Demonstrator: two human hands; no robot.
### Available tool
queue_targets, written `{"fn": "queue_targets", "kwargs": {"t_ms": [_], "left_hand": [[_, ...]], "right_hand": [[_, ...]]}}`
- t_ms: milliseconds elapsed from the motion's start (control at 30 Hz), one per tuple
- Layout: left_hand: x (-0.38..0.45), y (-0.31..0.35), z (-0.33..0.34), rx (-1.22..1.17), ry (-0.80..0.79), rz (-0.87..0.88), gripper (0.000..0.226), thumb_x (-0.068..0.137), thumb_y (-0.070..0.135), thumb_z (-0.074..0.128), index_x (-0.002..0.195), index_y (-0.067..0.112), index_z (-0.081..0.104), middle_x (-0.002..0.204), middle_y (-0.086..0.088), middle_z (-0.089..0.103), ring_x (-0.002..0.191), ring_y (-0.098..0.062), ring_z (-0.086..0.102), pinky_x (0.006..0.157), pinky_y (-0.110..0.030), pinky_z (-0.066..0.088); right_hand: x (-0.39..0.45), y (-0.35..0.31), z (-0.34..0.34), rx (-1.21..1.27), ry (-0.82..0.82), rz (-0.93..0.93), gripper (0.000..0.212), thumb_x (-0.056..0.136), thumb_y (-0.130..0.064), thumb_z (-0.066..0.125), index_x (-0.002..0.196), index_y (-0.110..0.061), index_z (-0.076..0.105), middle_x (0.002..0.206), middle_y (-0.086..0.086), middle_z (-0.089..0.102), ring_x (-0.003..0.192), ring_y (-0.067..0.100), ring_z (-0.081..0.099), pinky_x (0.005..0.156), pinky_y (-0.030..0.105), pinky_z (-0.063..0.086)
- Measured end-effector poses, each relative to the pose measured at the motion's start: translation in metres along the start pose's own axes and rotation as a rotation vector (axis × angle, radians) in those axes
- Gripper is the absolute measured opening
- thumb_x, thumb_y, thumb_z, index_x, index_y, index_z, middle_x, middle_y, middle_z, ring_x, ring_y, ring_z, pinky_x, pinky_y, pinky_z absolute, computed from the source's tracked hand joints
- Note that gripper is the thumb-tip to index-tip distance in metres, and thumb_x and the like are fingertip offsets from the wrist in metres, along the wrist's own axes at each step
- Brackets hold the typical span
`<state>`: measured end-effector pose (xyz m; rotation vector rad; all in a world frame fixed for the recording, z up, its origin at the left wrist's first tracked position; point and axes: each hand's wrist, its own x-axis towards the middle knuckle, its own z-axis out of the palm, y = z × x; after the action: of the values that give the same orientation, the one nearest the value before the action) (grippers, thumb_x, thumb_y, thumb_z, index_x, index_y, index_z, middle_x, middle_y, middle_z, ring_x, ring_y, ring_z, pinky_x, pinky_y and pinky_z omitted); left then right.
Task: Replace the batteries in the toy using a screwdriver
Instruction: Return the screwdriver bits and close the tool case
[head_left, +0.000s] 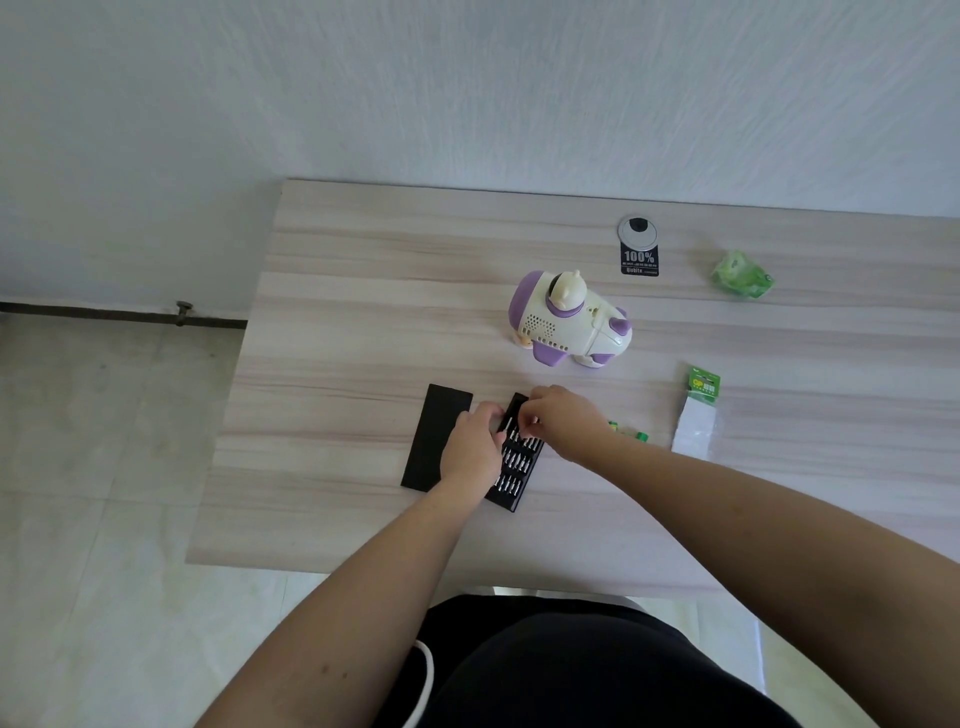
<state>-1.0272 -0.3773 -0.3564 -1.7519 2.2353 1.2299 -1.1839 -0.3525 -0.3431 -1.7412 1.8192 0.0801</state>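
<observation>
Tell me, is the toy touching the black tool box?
Apart. The head view shows a strip of bare table between the toy and the black tool box.

Room setting: bench against a pale wall, tiled floor.
The wall (467, 88) is pale blue-white with a faint brushed texture and even, soft lighting. The bench (363, 291) has a light wood-grain laminate top with darker streaks running along its length; its far edge meets the wall. A round grey cable grommet (637, 230) sits in the top near the far edge. The floor (104, 467) is pale beige tile. A dark strip (104, 313) runs along the wall base at left.
</observation>
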Motion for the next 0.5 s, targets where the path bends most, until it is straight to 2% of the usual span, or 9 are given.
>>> {"fn": "queue_targets", "kwargs": {"t_ms": [133, 267, 500], "left_hand": [[0.0, 0.0, 0.001, -0.001, -0.002, 0.002, 0.023, 0.098, 0.022, 0.051, 0.121, 0.026, 0.052, 0.106, -0.004, 0.049, 0.086, -0.023, 0.058, 0.076, -0.042, 0.053], [0.001, 0.0, 0.0, 0.004, 0.002, -0.002, 0.023, 0.098, 0.023, 0.05, 0.121, 0.026, 0.052, 0.106, -0.004, 0.049, 0.084, -0.022, 0.057, 0.072, -0.039, 0.052], [0.001, -0.002, 0.002, 0.006, -0.001, -0.001, 0.023, 0.098, 0.022, 0.051, 0.12, 0.027, 0.052, 0.106, -0.005, 0.049, 0.086, -0.024, 0.058, 0.075, -0.042, 0.053]], "right_hand": [[0.0, -0.004, -0.006, 0.158, 0.001, 0.096, 0.01, 0.09, -0.024, 0.063, 0.094, -0.019, 0.07, 0.095, -0.003, 0.05, 0.085, 0.016, 0.051, 0.069, 0.026, 0.036], [-0.001, -0.008, -0.008, 0.129, -0.032, 0.11, 0.011, 0.089, -0.021, 0.064, 0.097, -0.019, 0.071, 0.096, -0.002, 0.049, 0.088, 0.018, 0.051, 0.071, 0.026, 0.038], [0.001, -0.013, -0.013, 0.088, -0.063, 0.139, 0.015, 0.085, -0.02, 0.069, 0.1, -0.019, 0.072, 0.105, 0.002, 0.055, 0.099, 0.023, 0.056, 0.073, 0.025, 0.037]]}}
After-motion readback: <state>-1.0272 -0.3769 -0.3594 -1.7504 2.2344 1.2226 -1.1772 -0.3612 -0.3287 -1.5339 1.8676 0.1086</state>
